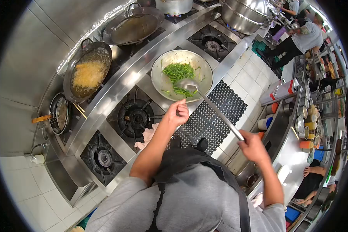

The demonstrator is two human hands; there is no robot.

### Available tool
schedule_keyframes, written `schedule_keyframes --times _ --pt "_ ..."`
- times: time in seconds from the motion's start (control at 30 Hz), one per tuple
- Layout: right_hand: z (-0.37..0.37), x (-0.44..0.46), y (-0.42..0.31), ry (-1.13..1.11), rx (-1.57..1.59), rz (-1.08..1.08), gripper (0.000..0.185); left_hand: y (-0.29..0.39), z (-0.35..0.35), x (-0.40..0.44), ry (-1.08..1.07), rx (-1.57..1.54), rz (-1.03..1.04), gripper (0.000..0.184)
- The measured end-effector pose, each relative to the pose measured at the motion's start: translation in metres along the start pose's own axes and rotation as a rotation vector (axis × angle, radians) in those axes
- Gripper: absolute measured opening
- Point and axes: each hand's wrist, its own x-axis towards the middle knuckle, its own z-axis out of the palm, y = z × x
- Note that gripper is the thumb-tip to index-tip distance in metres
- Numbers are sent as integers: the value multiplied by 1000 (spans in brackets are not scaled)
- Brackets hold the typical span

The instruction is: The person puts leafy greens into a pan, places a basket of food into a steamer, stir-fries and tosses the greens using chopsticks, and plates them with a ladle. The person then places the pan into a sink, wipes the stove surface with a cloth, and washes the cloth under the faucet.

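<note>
A large round pan (161, 73) with a pale inside holds chopped green vegetables (178, 72). My right hand (253, 147) is wrapped round the end of a long-handled metal ladle (220, 112). The ladle's bowl rests among the greens, at the near side of the heap. My left hand (177, 113) is closed, its fingers curled, right at the pan's near rim. Whether it grips a handle or only touches the rim is hidden. A pinkish cloth (146, 136) lies under my left forearm, beside a burner (136, 116).
At the back left, a wok of oil (88, 71) has golden food frying; another dark wok (134, 29) stands behind it. A large steel pot (245, 16) sits at the back. A black rubber mat (220, 116) covers the floor. One person (307, 36) stands at the upper right.
</note>
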Motion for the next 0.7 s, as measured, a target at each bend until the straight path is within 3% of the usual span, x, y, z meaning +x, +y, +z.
schedule_keyframes --times 0.13,0.23,0.3,0.33,0.43,0.5,0.63,0.7 --pt "-66 -15 -3 -192 129 110 29 -38 -5 -47 136 125 -14 25" --pt "-64 13 -4 -221 -75 40 25 -28 18 -40 141 33 -53 25" --pt "-48 43 2 -51 -170 -73 27 -25 36 -36 100 102 -49 25" --pt "-51 56 -11 -51 -183 -31 30 -28 43 -38 73 158 -42 25" --pt "-25 86 15 154 -104 -67 33 -50 28 -55 78 318 44 26" --pt "-11 75 15 229 8 -141 40 -63 -6 -73 26 384 -49 25" --pt "21 26 22 111 254 4 37 -52 14 -51 142 115 40 24" --pt "28 -1 10 29 492 119 35 -39 26 -39 94 60 -77 24"
